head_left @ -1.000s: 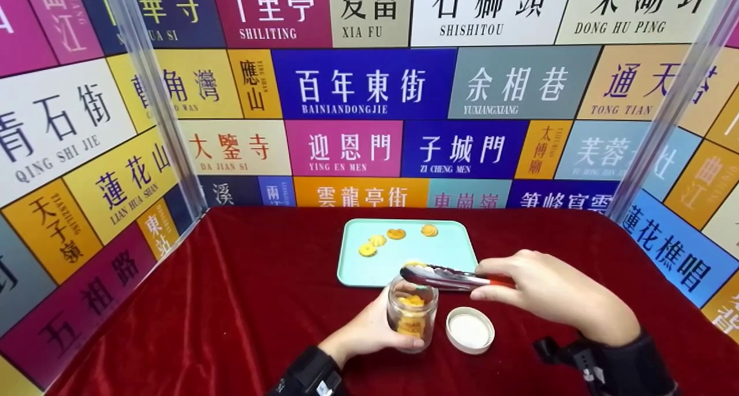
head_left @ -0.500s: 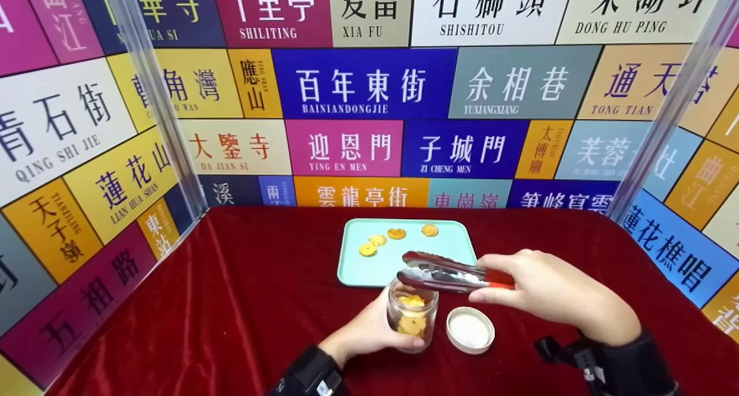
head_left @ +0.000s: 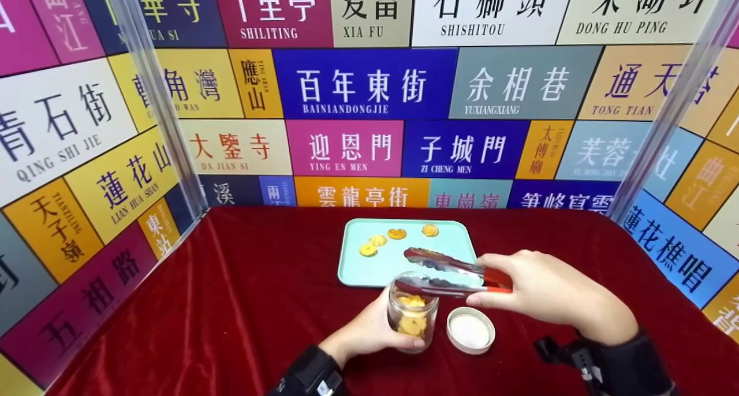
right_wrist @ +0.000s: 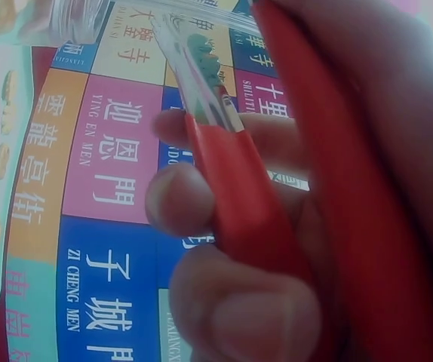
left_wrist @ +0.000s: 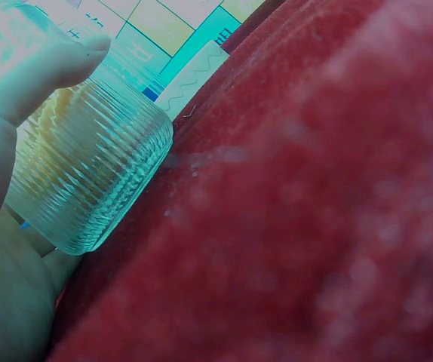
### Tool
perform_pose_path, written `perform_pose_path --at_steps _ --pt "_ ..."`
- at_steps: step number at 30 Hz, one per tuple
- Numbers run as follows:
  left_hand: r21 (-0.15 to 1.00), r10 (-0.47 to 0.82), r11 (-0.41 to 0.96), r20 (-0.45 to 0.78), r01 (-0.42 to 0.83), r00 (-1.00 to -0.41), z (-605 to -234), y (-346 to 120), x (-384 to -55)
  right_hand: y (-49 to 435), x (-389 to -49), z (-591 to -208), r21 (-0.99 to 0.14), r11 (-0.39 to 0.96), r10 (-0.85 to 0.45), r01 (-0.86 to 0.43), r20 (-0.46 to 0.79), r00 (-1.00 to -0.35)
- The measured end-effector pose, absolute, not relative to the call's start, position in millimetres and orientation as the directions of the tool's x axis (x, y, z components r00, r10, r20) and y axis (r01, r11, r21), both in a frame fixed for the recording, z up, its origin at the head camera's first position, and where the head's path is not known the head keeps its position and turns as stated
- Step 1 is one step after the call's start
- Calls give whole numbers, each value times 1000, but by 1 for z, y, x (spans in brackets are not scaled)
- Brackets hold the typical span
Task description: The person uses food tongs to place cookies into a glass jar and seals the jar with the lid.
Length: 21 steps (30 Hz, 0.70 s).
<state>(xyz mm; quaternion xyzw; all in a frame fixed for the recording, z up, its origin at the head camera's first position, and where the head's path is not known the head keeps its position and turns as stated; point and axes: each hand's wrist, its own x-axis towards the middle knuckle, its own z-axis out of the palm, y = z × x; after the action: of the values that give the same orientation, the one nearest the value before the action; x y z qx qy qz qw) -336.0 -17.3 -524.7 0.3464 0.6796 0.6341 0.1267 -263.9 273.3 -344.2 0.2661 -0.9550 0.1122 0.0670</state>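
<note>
My left hand (head_left: pixel 369 329) grips a clear ribbed glass jar (head_left: pixel 413 341), with yellow cookies (head_left: pixel 412 321) inside it. In the left wrist view the thumb lies across the jar (left_wrist: pixel 118 151). My right hand (head_left: pixel 537 286) holds metal tongs (head_left: pixel 439 263) by their red handles (right_wrist: pixel 235 188). The tongs' arms are spread apart, nothing seen between them, with the nearer tip over the jar's mouth. Beyond the jar lies a mint-green tray (head_left: pixel 450 243), bearing several cookies such as a round one (head_left: pixel 429 230) and a ring-shaped one (head_left: pixel 368 250).
A round lid (head_left: pixel 470 330) lies inside-up on the dark red cloth (head_left: pixel 260 303), just right of the jar. Sign-covered panels (head_left: pixel 364 84) rise behind and at both sides, with clear corner strips (head_left: pixel 658 113).
The tongs, closed together above the jar a second ago, have spread wide. A yellow piece visible near their tips then is no longer seen there. The left hand and jar stay in place.
</note>
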Motion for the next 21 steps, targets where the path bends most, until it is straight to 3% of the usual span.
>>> perform_pose_path --at_steps 21 --pt "953 627 -90 280 289 -727 -525 -16 -336 295 -284 -348 -220 920 -303 -325 127 -945"
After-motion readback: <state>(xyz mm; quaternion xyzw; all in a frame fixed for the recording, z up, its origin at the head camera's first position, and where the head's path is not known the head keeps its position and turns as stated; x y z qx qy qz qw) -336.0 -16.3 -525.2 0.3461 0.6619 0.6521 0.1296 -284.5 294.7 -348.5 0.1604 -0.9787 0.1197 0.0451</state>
